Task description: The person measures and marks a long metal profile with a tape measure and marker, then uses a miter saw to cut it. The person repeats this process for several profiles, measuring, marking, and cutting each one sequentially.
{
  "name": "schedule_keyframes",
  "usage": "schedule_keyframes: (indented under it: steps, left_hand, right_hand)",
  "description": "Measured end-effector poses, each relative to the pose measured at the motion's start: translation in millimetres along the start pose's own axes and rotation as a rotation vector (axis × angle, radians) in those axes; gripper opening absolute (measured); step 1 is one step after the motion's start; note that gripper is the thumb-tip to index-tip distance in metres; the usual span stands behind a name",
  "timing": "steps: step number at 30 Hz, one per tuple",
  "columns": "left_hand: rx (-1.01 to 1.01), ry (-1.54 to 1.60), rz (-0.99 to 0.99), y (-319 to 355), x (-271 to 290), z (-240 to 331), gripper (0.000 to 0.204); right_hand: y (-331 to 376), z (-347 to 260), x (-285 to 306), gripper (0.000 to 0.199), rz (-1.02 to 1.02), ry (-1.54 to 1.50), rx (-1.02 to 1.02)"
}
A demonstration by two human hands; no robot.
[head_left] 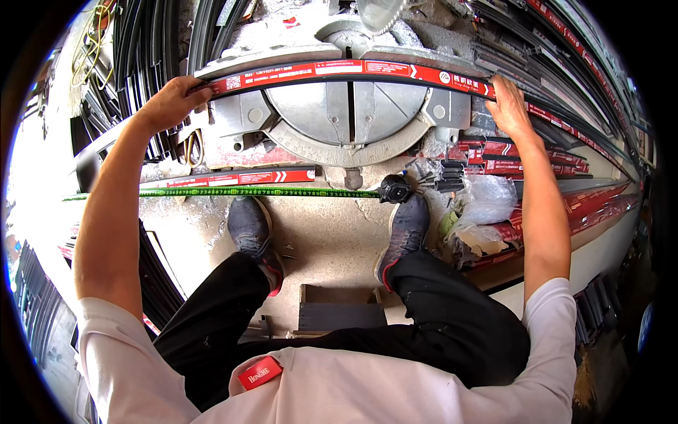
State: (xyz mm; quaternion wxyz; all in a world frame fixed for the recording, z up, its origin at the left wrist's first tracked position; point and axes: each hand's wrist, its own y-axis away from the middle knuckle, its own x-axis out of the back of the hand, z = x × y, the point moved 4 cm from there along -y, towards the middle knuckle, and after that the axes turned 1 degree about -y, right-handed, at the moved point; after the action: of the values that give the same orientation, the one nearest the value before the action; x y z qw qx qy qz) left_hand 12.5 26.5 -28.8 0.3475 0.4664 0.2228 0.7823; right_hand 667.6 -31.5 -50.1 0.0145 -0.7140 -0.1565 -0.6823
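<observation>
A long dark profile bar [381, 68] with red printed film along it lies across the grey round table of a miter saw [311, 109], near its fence [282, 55]. My left hand [169, 104] is closed round the bar left of the saw table. On the right side my right hand [510, 109] grips the same bar, fingers over its far edge. The bar runs on past my right hand toward the right rim. Part of the saw's toothed blade [381, 13] shows at the top, beyond the bar.
A tape measure [394, 189] has its green blade [247, 191] drawn out leftward, beside a shorter red-filmed profile [247, 177]. Dark profiles [145, 63] are stacked at far left, more red-filmed ones [494, 157] at right. Crumpled clear plastic [487, 201] lies by my right shoe [408, 226].
</observation>
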Motion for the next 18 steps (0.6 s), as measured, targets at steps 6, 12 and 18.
schedule_keyframes:
  steps: [6,12,18]
  left_hand:
    - [-0.023,0.035,0.003,-1.9,1.2,-2.8,0.036]
    - [0.000,0.040,0.015,1.8,0.4,-0.7,0.038]
    - [0.074,0.108,0.030,7.8,-1.9,-5.6,0.038]
  right_hand:
    - [2.4,-12.5,16.5,0.054,-0.022,0.015,-0.051]
    - [9.3,-23.8,78.3,0.066,0.050,0.005,-0.069]
    - [-31.9,-42.0,209.4,0.060,0.356,-0.622,-0.129]
